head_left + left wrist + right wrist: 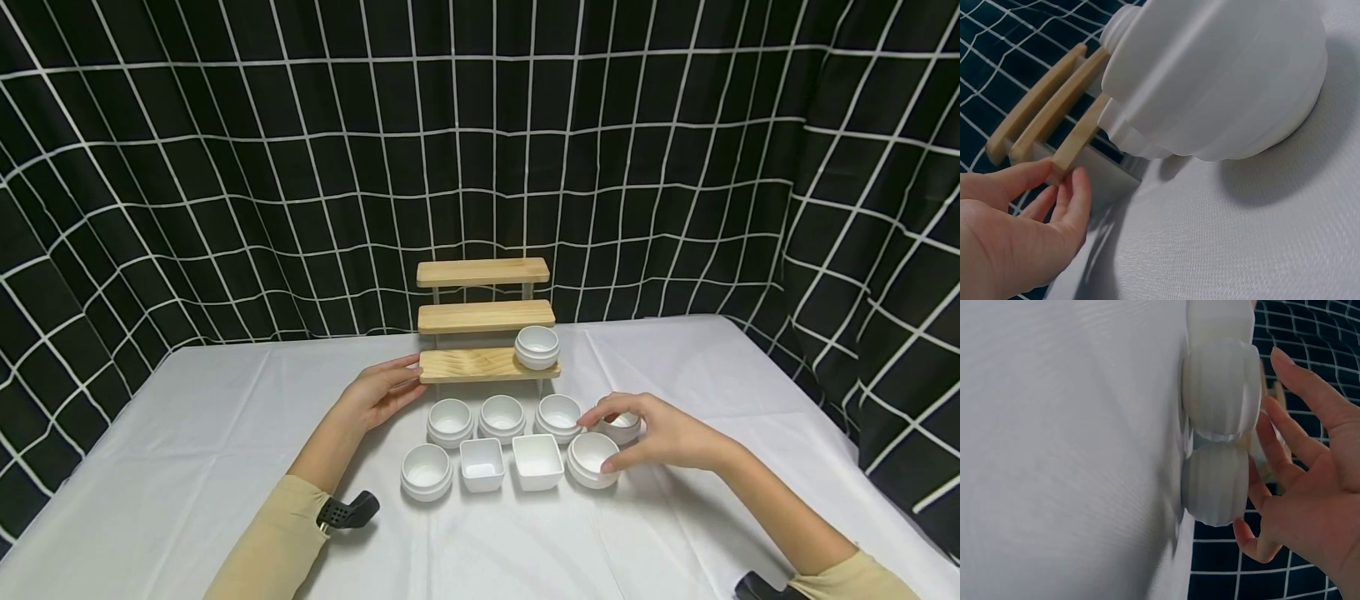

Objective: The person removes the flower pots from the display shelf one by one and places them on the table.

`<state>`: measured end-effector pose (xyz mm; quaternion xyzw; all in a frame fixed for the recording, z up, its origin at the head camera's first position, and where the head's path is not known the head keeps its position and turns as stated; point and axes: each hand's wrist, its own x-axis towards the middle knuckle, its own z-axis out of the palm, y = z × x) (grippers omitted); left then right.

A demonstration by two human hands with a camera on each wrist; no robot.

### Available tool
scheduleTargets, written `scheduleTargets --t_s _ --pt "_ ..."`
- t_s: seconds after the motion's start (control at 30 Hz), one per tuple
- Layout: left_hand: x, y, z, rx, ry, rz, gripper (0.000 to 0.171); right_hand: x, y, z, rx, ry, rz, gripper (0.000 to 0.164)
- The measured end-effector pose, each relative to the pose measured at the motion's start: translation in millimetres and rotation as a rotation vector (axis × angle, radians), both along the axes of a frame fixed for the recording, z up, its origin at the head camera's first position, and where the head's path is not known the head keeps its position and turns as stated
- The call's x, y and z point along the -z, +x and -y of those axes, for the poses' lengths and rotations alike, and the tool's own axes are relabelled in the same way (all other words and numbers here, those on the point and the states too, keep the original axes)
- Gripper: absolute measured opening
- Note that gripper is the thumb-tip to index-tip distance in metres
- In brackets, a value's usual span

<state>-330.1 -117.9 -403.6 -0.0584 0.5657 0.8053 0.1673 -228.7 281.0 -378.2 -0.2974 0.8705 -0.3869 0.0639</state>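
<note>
My left hand (382,392) grips the left end of the lowest board (472,367) of a three-tier wooden display stand, thumb and fingers around its edge (1069,150). One small round white bowl (537,357) sits at that board's right end. Over the right end of two rows of bowls is my right hand (667,433), fingers spread, nothing gripped. Its thumb is close to the front right round bowl (592,461); whether they touch I cannot tell. The back right bowl (622,430) is partly hidden by the fingers. Both bowls' ribbed sides show in the right wrist view.
In front of the stand, the back row holds round bowls (501,419); the front row has two square bowls (482,467) between round ones (426,473). A white cloth (247,433) covers the table. Black gridded curtain (480,125) hangs behind and at the sides.
</note>
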Motion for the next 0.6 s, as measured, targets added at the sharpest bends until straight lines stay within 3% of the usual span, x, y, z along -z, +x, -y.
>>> scheduleTargets --t_s 0.17,0.6 --pt "-1.1 0.7 0.3 -0.003 -0.004 0.001 0.054 -4.7 1.0 -1.0 0.043 0.015 -0.001 0.052" --pt "0.1 -0.5 1.1 0.014 0.009 -0.007 0.054 -9.3 0.9 -1.8 0.038 -0.005 -0.028 0.048"
